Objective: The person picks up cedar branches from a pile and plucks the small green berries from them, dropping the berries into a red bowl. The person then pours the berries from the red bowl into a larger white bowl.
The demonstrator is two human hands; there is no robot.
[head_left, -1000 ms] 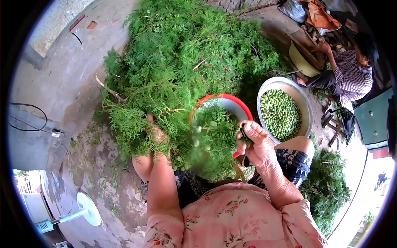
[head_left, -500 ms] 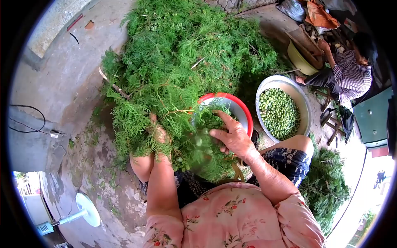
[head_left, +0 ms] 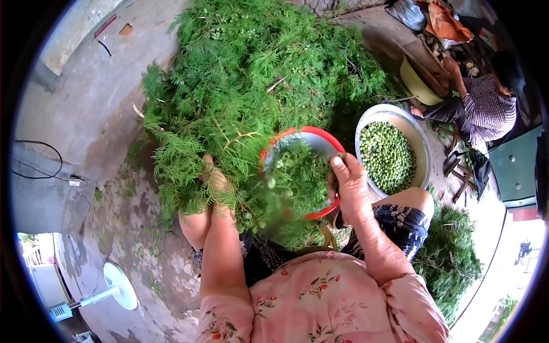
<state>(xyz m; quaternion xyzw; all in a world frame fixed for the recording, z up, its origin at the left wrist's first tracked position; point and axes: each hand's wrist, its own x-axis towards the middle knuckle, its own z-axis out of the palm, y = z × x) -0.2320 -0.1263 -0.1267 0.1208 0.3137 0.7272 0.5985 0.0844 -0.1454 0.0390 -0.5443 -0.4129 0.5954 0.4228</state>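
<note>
My left hand [head_left: 218, 182] grips a leafy evergreen branch [head_left: 177, 163] above my left knee, its fingers partly hidden by the foliage. Small round green cones show among the sprays. My right hand [head_left: 351, 183] is over the right side of a red-rimmed basin [head_left: 329, 137], thumb and fingers pinched together. What the pinch holds, if anything, I cannot make out. Feathery greenery, partly blurred, hangs over the basin and hides most of its inside.
A big heap of cut evergreen branches [head_left: 257, 63] lies ahead. To the right stands a metal basin [head_left: 422, 134] of green cones [head_left: 388, 157]. Beyond it, a person [head_left: 489, 103] sits by a yellow basin [head_left: 416, 86]. A standing fan [head_left: 120, 286] is at lower left.
My right hand has moved right, away from the branch, to the basin's right rim, and its fingers have closed. The branch in my left hand has shifted slightly, and more of the basin shows.
</note>
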